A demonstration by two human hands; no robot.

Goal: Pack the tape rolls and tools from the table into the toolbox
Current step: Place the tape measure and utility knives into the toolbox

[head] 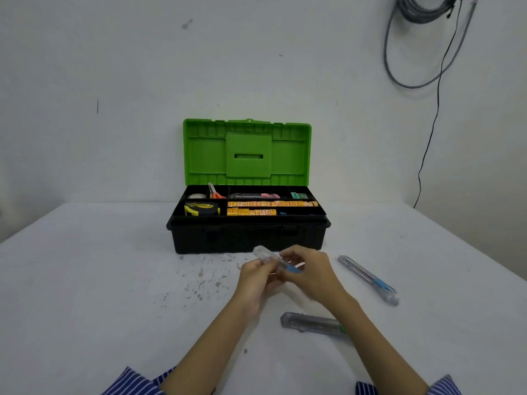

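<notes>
Both hands meet just in front of the toolbox, sharing one clear cutter: the left hand curls its fingers round the near-clear body, while the right hand pinches the blue slider end. Held across both hands like this, it looks as though the blade is being checked or drawn in before the cutter is packed, though no blade can be made out. Just to the right of the right hand a second blue cutter lies on the table, and near the right forearm, toward the person, lies a grey cutter with a green tip; both wait within easy reach. Beyond the hands the box stands with its green lid up, so the tray is free to load. In the tray sit a yellow tape measure, a tape roll, scissors, a pink cutter and rows of orange packets. The packets carry printing, but it is too small to read; no brand is legible anywhere.
</notes>
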